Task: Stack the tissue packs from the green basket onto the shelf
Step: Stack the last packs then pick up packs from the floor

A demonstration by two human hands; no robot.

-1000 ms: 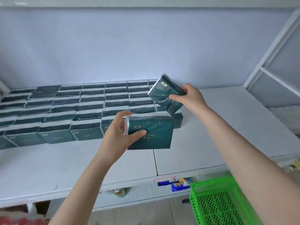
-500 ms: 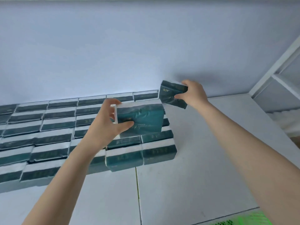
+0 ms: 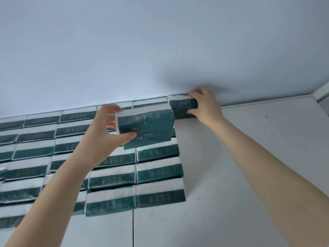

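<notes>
Dark green and white tissue packs (image 3: 158, 196) lie in several rows across the left half of the white shelf (image 3: 249, 166). My left hand (image 3: 105, 138) grips one tissue pack (image 3: 147, 129) by its left end and holds it just above the stacked rows. My right hand (image 3: 204, 106) grips another tissue pack (image 3: 181, 107) by its right end, set down against the back wall at the right end of the rearmost row. The green basket is out of view.
The pale blue back wall (image 3: 160, 50) runs along the rear of the shelf. A white frame upright (image 3: 322, 90) stands at the far right corner. The right part of the shelf surface is bare white board with a seam (image 3: 133, 229) down the middle.
My right hand has carried its pack back and down against the wall at the end of the rear row. My left hand has moved its pack forward over the rows. The view has tilted up, losing the basket.
</notes>
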